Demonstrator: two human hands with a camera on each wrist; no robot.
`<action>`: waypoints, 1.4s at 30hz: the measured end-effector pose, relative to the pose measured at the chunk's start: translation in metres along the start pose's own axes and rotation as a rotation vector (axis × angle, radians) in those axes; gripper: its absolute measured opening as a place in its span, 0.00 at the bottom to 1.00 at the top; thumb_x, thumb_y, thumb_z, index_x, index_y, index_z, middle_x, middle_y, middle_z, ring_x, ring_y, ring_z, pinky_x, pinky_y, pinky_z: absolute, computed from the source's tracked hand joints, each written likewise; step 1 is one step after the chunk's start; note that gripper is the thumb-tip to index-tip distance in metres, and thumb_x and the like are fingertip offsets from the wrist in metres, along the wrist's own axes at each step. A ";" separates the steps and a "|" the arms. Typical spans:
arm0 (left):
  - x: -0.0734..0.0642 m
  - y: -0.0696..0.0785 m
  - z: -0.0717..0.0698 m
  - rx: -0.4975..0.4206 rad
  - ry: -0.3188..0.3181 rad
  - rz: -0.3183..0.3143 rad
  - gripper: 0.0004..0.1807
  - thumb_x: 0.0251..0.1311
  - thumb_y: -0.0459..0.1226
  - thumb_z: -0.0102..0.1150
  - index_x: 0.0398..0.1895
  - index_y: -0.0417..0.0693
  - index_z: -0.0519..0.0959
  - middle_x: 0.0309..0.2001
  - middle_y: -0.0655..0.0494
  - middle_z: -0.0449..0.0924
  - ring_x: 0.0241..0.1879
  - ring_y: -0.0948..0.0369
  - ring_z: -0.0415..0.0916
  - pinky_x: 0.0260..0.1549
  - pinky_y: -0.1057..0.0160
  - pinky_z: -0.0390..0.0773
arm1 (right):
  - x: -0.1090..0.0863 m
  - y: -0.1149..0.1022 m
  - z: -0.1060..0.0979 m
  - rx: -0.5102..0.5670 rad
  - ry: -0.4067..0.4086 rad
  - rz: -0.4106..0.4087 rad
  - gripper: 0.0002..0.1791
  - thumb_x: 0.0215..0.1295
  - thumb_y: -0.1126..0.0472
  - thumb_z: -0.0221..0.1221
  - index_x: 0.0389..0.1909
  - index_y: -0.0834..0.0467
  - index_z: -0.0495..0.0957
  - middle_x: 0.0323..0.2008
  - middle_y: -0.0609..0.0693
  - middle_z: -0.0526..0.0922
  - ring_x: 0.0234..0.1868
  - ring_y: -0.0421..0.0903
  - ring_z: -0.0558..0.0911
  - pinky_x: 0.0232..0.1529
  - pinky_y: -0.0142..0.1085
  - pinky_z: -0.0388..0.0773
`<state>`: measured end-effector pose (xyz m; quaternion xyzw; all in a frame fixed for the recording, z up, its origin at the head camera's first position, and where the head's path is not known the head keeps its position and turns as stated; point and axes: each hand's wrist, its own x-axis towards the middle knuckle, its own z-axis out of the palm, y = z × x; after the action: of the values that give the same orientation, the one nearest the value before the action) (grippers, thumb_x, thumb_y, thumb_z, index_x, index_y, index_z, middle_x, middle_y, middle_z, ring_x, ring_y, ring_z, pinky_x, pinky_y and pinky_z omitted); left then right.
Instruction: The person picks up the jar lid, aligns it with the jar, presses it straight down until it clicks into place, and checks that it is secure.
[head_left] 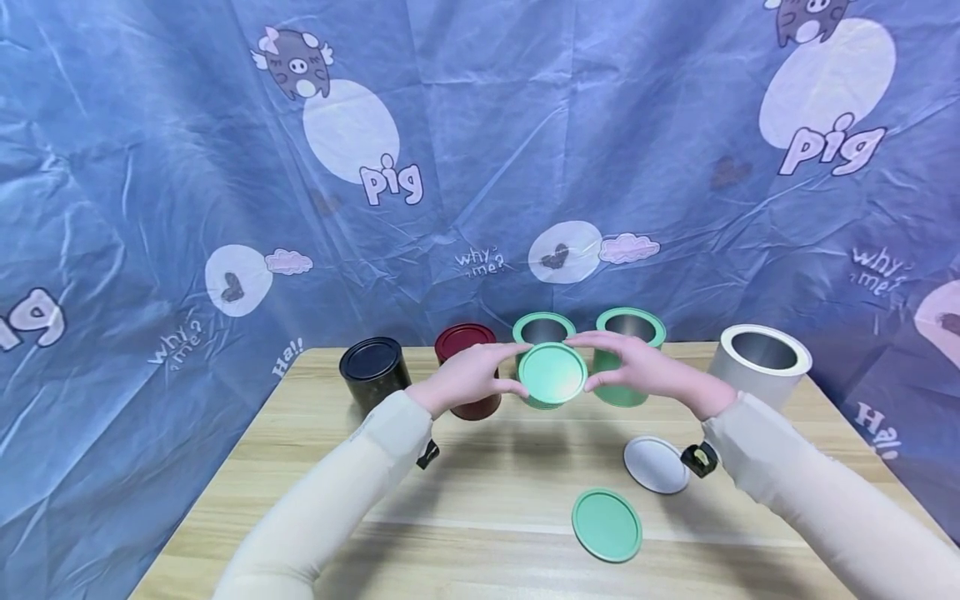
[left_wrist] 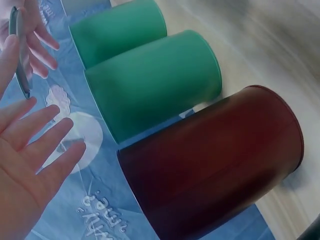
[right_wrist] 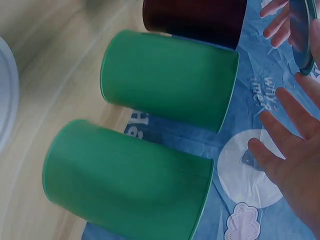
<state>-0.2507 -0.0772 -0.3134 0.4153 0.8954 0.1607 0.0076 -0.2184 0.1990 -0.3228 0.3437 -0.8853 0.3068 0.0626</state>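
Left hand (head_left: pixel 480 371) and right hand (head_left: pixel 637 367) hold a green round lid (head_left: pixel 553 373) between them, thumbs and index fingers at opposite edges. It is raised near the open top of the left green can (head_left: pixel 544 317), overlapping it in the head view. In both wrist views the lid shows edge-on, and the other fingers of each hand spread out. A second green can (head_left: pixel 622 397), also uncovered, stands behind the right hand. The dark red can (head_left: pixel 477 408), with its lid on, is partly hidden by the left hand.
A black lidded can (head_left: pixel 375 379) stands at the left, an uncovered white can (head_left: pixel 750 379) at the right. Another green lid (head_left: pixel 607 525) and a white lid (head_left: pixel 657 464) lie on the wooden table (head_left: pixel 480 558). Blue printed cloth (head_left: pixel 480 150) hangs behind.
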 end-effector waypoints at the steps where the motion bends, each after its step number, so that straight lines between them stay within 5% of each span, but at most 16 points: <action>1: 0.001 -0.001 -0.001 -0.004 -0.002 -0.005 0.39 0.54 0.51 0.67 0.69 0.50 0.68 0.62 0.52 0.76 0.59 0.57 0.76 0.58 0.58 0.75 | 0.002 0.001 -0.001 0.003 -0.007 0.010 0.34 0.50 0.60 0.71 0.59 0.65 0.74 0.59 0.63 0.77 0.62 0.65 0.72 0.60 0.60 0.68; 13: 0.018 -0.015 -0.007 -0.097 -0.049 -0.056 0.40 0.56 0.50 0.66 0.71 0.50 0.65 0.67 0.52 0.70 0.66 0.58 0.68 0.65 0.58 0.69 | 0.021 0.017 -0.008 -0.016 -0.040 0.053 0.34 0.51 0.59 0.70 0.61 0.63 0.73 0.60 0.64 0.75 0.62 0.63 0.73 0.60 0.57 0.70; 24: 0.029 -0.024 -0.008 -0.121 -0.051 -0.051 0.39 0.58 0.50 0.65 0.72 0.51 0.64 0.69 0.52 0.67 0.69 0.57 0.64 0.66 0.58 0.66 | 0.030 0.019 -0.014 0.026 -0.074 0.173 0.35 0.55 0.59 0.68 0.65 0.60 0.70 0.65 0.61 0.71 0.66 0.64 0.67 0.64 0.59 0.65; 42: 0.048 -0.036 -0.010 -0.161 -0.106 -0.111 0.39 0.58 0.50 0.64 0.73 0.53 0.62 0.70 0.55 0.67 0.70 0.58 0.63 0.67 0.59 0.65 | 0.043 0.036 -0.019 0.072 -0.131 0.208 0.35 0.58 0.58 0.67 0.67 0.60 0.68 0.65 0.62 0.71 0.67 0.63 0.67 0.66 0.59 0.62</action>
<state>-0.3104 -0.0656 -0.3089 0.3711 0.8994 0.2093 0.0973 -0.2760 0.2060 -0.3113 0.2716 -0.9067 0.3201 -0.0399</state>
